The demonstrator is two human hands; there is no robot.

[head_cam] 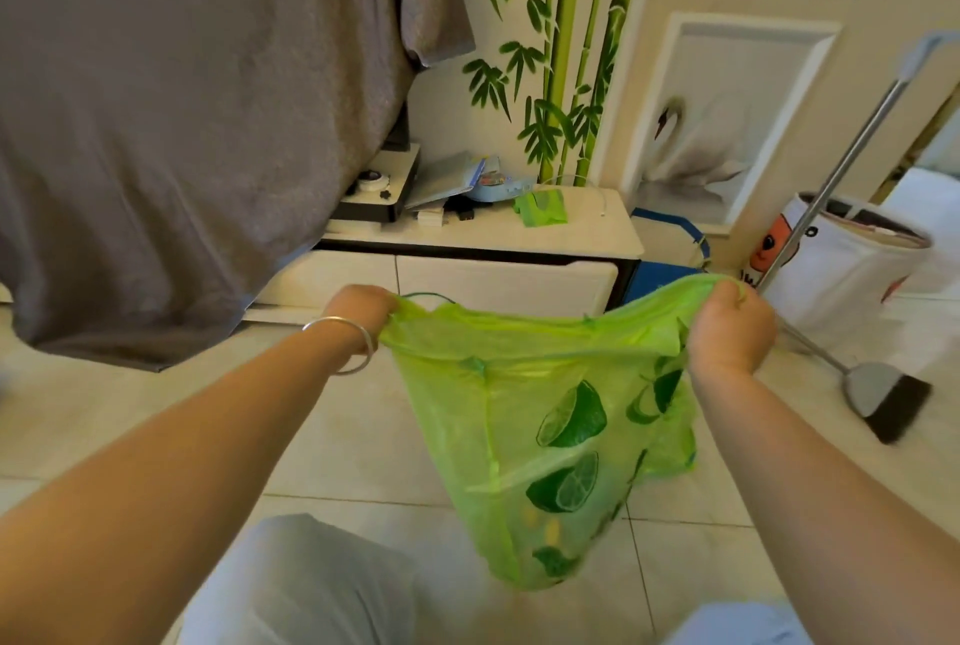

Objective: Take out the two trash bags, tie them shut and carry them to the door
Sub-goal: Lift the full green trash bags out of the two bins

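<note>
Green plastic: trash bag [545, 436], translucent, printed with dark lime slices, hangs between the two hands above the tiled floor [363, 436].
Left hand [358, 311]: fingers curled round the left end of the bag's rim, gripping it; a silver bangle [345, 345] sits on the wrist.
Right hand [730, 332]: fist closed on the bunched right end of the rim, held a little higher than the left.
Bag mouth: stretched taut between the hands, not tied.
Bag contents: a few small yellowish bits show through near the bottom; what they are I cannot tell.
Beyond the hands: low white surface [571, 233] carrying a green folded item [543, 207] and papers.
Right of the right hand: broom [883, 395] with a metal handle, and a white bin [852, 270] behind it.
Left of the left hand: grey cloth [182, 124] draping down to the floor.
</note>
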